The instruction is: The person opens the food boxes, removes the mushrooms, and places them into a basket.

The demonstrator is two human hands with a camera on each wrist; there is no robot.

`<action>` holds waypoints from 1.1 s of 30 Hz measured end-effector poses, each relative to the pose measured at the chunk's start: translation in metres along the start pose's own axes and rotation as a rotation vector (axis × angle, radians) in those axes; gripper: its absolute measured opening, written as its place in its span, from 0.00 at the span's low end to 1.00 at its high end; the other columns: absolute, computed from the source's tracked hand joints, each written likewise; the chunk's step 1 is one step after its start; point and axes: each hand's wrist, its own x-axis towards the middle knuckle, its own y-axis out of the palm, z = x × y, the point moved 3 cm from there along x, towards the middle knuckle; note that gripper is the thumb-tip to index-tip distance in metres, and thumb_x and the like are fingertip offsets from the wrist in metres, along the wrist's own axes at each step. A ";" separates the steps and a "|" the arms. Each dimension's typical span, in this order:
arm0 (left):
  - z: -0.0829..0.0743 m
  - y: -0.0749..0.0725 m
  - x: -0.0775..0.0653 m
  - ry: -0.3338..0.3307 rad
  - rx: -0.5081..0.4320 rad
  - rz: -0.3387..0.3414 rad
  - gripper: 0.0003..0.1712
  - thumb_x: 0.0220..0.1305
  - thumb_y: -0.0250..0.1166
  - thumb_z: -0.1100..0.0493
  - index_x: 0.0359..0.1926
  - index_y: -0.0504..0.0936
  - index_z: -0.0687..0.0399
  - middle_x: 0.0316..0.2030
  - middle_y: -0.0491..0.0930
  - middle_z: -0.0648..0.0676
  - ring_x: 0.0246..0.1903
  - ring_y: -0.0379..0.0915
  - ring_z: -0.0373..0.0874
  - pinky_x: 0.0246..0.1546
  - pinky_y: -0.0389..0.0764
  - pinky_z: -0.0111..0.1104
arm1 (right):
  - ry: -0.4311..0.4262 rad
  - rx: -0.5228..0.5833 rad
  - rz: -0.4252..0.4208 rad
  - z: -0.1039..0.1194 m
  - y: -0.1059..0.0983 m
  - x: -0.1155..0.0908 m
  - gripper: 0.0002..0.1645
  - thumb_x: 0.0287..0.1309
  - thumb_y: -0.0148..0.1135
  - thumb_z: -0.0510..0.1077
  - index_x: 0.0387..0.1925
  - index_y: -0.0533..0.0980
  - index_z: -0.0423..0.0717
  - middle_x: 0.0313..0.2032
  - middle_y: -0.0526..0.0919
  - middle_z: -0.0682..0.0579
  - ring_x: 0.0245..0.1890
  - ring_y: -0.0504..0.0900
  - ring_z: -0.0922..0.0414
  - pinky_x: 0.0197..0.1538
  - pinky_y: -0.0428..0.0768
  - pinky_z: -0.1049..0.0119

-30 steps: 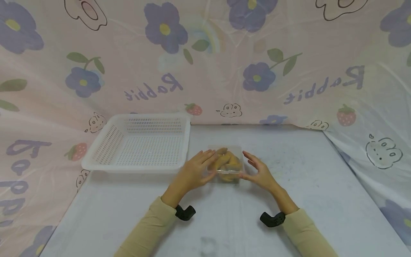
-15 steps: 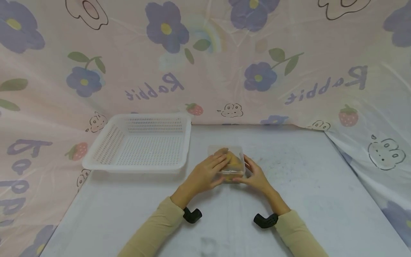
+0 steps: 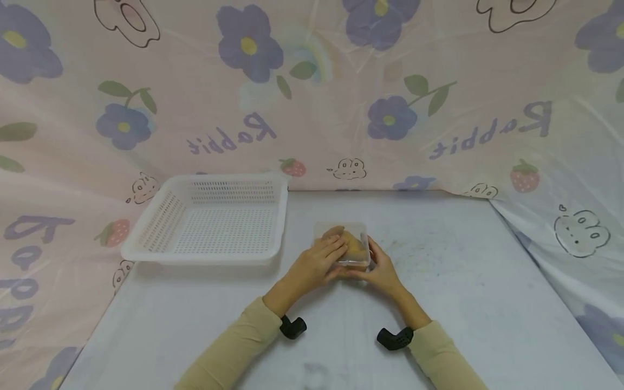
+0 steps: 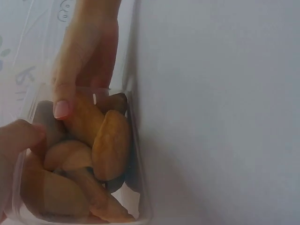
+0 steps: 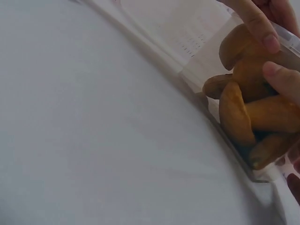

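A clear plastic box (image 3: pixel 359 264), full of brownish-yellow, elongated rounded pieces (image 4: pixel 112 145), stands on the white table between both hands. My left hand (image 3: pixel 314 264) holds it from the left, fingers lying across the top and thumb at the near side. From the right, my right hand (image 3: pixel 382 273) grips it, with the thumb along the near wall and the fingers round the right side, partly hidden. Both thumbs show against the see-through wall in the right wrist view, close together in front of the pieces. The left palm hides part of the box in the head view.
A white perforated plastic basket (image 3: pixel 209 257) stands at the back left of the table (image 3: pixel 463 303), with nothing in it. Behind the table hangs a printed flower curtain (image 3: pixel 322 108). Each wrist carries a black camera mount (image 3: pixel 395 339).
My left hand has moved right, further over the top of the box. The right hand has come in from the right, from loosely spread fingers to gripping the side. The basket has stayed put.
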 end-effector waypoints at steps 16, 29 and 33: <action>0.002 0.001 0.002 0.179 0.198 -0.045 0.24 0.55 0.70 0.47 0.48 0.84 0.59 0.49 0.85 0.55 0.52 0.82 0.46 0.58 0.81 0.30 | 0.014 0.048 0.025 -0.023 0.004 0.006 0.62 0.38 0.77 0.32 0.72 0.51 0.33 0.67 0.64 0.30 0.54 0.72 0.72 0.54 0.74 0.83; 0.002 0.004 0.003 0.279 0.314 -0.081 0.21 0.59 0.66 0.47 0.45 0.85 0.59 0.46 0.87 0.54 0.50 0.83 0.45 0.57 0.82 0.30 | 0.068 0.009 0.011 -0.021 0.005 0.010 0.62 0.36 0.79 0.35 0.71 0.53 0.35 0.67 0.65 0.35 0.60 0.72 0.44 0.59 0.79 0.60; 0.002 0.006 0.002 0.295 0.350 -0.121 0.19 0.64 0.61 0.49 0.45 0.85 0.59 0.45 0.87 0.54 0.49 0.83 0.45 0.57 0.82 0.30 | 0.061 -0.006 0.015 -0.022 0.005 0.010 0.62 0.37 0.78 0.35 0.71 0.52 0.34 0.66 0.66 0.34 0.60 0.72 0.44 0.60 0.78 0.51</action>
